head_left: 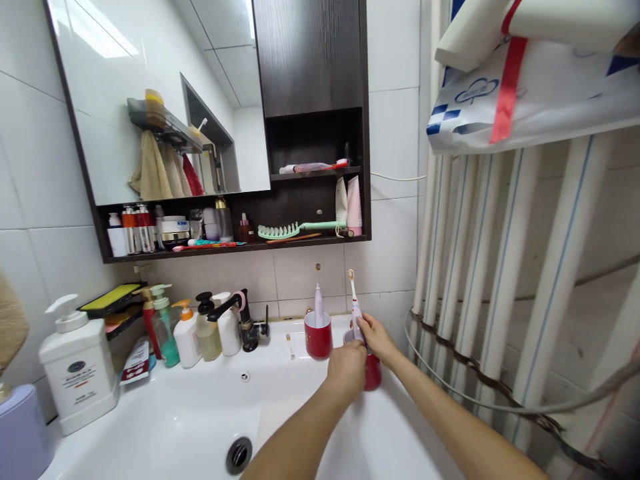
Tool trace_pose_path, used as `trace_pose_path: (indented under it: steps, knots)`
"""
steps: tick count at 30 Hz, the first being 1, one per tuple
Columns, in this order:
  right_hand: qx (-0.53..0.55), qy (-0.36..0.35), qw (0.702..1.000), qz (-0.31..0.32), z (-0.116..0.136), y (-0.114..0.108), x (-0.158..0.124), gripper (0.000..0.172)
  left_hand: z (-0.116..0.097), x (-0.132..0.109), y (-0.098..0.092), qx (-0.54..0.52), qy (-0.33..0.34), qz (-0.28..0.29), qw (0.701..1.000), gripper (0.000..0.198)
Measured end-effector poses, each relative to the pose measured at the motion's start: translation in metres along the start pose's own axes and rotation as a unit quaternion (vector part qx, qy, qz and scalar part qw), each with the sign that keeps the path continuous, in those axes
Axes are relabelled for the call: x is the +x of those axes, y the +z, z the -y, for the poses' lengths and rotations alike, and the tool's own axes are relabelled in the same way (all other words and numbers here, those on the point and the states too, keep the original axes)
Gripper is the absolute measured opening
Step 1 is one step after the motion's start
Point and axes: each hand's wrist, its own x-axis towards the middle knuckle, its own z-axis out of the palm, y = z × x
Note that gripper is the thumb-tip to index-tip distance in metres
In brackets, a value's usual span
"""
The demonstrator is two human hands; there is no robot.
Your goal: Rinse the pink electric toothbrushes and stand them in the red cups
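Observation:
A white and pink electric toothbrush stands upright, its brush head up, in a red cup at the sink's right back edge. My right hand has its fingers closed on the toothbrush handle. My left hand is closed at the front and rim of the same cup, hiding much of it. Beside them, a second red cup holds a pale pink toothbrush handle with no brush head on it. On the ledge to its left lies a small loose brush head.
The white sink has a black faucet at its back. Several pump bottles line the left side. Above hangs a dark cabinet with a shelf and a green hairbrush. White pipes and a cable run along the right.

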Motion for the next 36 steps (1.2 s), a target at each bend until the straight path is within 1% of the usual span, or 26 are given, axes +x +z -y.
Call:
trace_pose_path:
  steps: [4,8,10,13,14,16,18,20,21,23,26,27,29,31,32,36]
  knots:
    - [0.002,0.002,1.0,0.025,-0.015,0.005,0.026,0.031,0.007,0.023,0.008,0.012,-0.014,-0.003,1.0,0.029]
    - [0.006,0.01,0.999,0.046,-0.024,0.012,0.044,0.031,0.019,0.034,0.009,0.016,-0.024,-0.016,0.999,0.027]
    - [0.003,0.015,0.998,0.054,-0.026,0.014,0.048,0.032,0.03,0.034,0.005,0.017,-0.038,-0.038,0.998,0.027]
    - [-0.011,0.017,0.999,0.05,-0.024,0.011,0.047,0.031,0.053,0.028,-0.002,0.02,-0.092,-0.069,0.993,0.033]
    - [-0.018,0.015,0.999,0.039,-0.021,0.009,0.046,0.031,0.06,0.026,-0.005,0.019,-0.112,-0.069,0.991,0.033]
    - [-0.034,0.006,0.999,-0.002,-0.012,0.007,0.04,0.034,0.072,0.019,-0.008,0.011,-0.131,-0.057,0.99,0.027]
    - [-0.047,-0.013,0.998,-0.05,0.001,0.008,0.029,0.038,0.078,0.009,-0.009,-0.002,-0.131,-0.044,0.99,0.023]
    - [-0.05,-0.037,0.996,-0.07,0.014,0.016,0.014,0.039,0.078,-0.005,-0.009,-0.017,-0.124,-0.039,0.991,0.024]
    - [-0.048,-0.047,0.996,-0.066,0.019,0.023,0.005,0.039,0.077,-0.014,-0.008,-0.024,-0.12,-0.039,0.992,0.025]
    - [-0.042,-0.051,0.997,-0.039,0.026,0.041,-0.013,0.039,0.074,-0.036,-0.006,-0.039,-0.115,-0.038,0.992,0.027]
    - [-0.031,-0.021,0.999,0.011,0.026,0.071,-0.04,0.042,0.071,-0.074,-0.001,-0.056,-0.123,-0.035,0.99,0.031]
    - [-0.027,-0.011,0.999,0.029,0.024,0.079,-0.048,0.039,0.07,-0.087,0.001,-0.061,-0.13,-0.032,0.989,0.032]
    - [-0.016,0.002,0.998,0.067,0.022,0.094,-0.063,0.029,0.07,-0.109,0.005,-0.071,-0.146,-0.028,0.986,0.033]
    - [-0.003,0.005,0.996,0.094,0.023,0.102,-0.074,0.02,0.07,-0.125,0.007,-0.083,-0.166,-0.027,0.982,0.033]
    - [0.005,0.005,0.995,0.099,0.025,0.104,-0.078,0.018,0.071,-0.131,0.008,-0.089,-0.176,-0.028,0.98,0.032]
    - [0.04,0.006,0.996,0.08,0.047,0.102,-0.081,0.026,0.074,-0.144,0.011,-0.122,-0.21,-0.038,0.969,0.032]
